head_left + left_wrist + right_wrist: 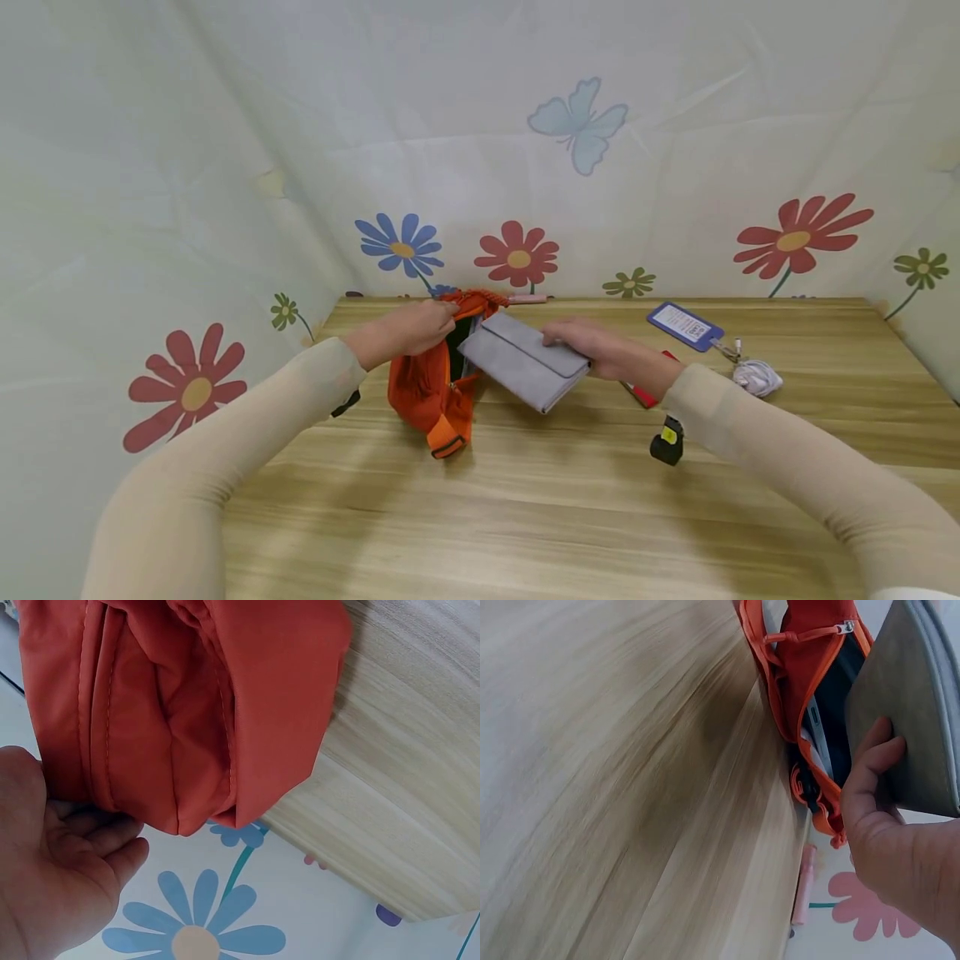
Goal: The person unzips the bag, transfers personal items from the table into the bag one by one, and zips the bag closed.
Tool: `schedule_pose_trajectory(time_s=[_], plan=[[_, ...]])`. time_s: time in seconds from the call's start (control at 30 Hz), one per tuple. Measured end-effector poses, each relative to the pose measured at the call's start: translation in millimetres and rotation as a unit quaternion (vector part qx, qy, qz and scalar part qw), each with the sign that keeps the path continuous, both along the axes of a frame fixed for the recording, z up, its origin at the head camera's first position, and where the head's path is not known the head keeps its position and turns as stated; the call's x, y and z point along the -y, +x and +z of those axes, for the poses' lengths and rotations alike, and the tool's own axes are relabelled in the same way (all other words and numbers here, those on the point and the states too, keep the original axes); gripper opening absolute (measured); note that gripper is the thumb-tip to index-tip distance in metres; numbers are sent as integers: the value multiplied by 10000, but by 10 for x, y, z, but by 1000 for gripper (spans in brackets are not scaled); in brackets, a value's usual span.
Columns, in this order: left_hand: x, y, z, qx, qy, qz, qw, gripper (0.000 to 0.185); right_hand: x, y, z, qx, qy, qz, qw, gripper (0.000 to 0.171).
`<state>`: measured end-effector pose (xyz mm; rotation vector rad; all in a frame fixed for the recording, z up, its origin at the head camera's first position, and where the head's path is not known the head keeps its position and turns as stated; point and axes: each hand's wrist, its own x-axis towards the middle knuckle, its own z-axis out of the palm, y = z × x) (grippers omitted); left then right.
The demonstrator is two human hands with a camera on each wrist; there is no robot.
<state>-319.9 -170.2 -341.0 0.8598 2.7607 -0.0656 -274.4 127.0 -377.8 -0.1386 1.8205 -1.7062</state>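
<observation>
An orange waist bag (422, 387) lies on the table with its zipped mouth open, showing a dark lining and something light inside (817, 731). My left hand (426, 327) holds the bag's rim on the left; in the left wrist view the fingers of this hand (67, 862) curl in under the orange fabric (161, 712). My right hand (592, 343) grips a grey flap pouch (525, 358), thumb on one face. The pouch is tilted, its far end right at the bag's mouth. In the right wrist view, fingers press its grey side (907, 697).
Right of the pouch lie a blue card holder (684, 326), a coiled white cable (757, 377), a red item (641, 395) partly under my right arm, and a small black thing with a yellow label (666, 443). A pink stick-shaped item (805, 885) lies by the back wall.
</observation>
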Motion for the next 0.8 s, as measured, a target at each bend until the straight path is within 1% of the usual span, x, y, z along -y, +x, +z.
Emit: schedule_pose_trajectory(time_s=[0.17,0.37,0.47,0.6,0.7,0.8], plan=[[-2,11,-10,38,3,65,10000,51,107,-23,-15,149,-231,49,9996,55],[-7,26,-13,28,39,90,9999,49,284,-69,-24,476,-549,-39,9973,55],[-6,28,-21,27,18,145,9999,49,383,-108,-40,637,-749,11,9952,51],[3,25,-27,-2,27,157,9999,49,508,-176,-67,726,-881,176,9933,50],[10,20,-25,-85,86,51,9999,47,590,-224,-90,732,-981,163,9923,51],[7,14,-25,-136,107,-5,9999,46,659,-248,-113,784,-1292,31,9885,52]])
